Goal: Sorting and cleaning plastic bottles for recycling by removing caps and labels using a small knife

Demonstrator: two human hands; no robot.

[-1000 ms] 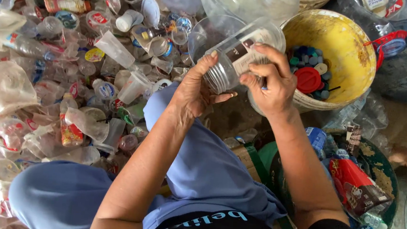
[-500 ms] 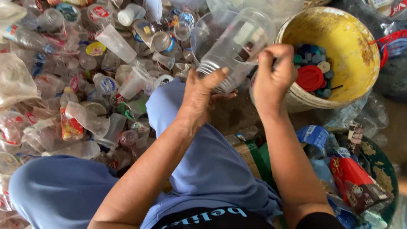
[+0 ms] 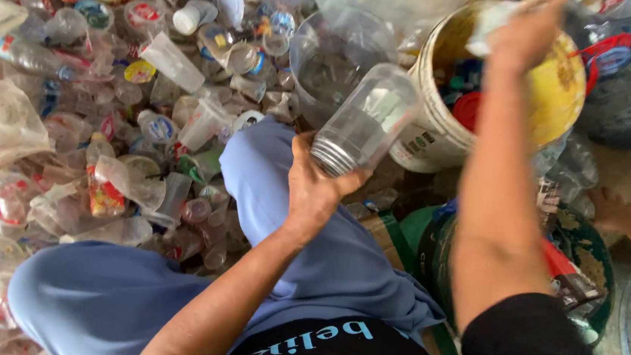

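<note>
The clear plastic jar with a ridged screw neck (image 3: 366, 121) is up in the air, in front of the person's knee and just beside the bucket. It is tilted, with its open neck pointing down toward the person. The left hand (image 3: 314, 189) grips it round the neck, fingers and thumb wrapped tight.

The right hand (image 3: 526, 32) is high up over the round bucket with a yellow inside and a white outside (image 3: 566, 93). It is blurry, but it looks closed on a pale thin scrap (image 3: 488, 29). I think the scrap is a label off the jar, so the step looks like getting rid of the peeled bit. Inside the bucket lie coloured bottle caps (image 3: 470, 111), red and blue.

The next move calls for opening the right hand right above the bucket, so the scrap falls in and not on the floor. The left hand needs to keep a firm hold, because the jar is smooth and tipped.

Behind the jar stands a big clear plastic bowl (image 3: 326, 57). To the left, a heap of clear plastic cups and bottles (image 3: 109, 106) covers the floor. The person's blue trousers (image 3: 269, 189) are under the left arm. At the right stands a green tub (image 3: 591, 240), and another person's hand (image 3: 613, 211) rests near it.
</note>
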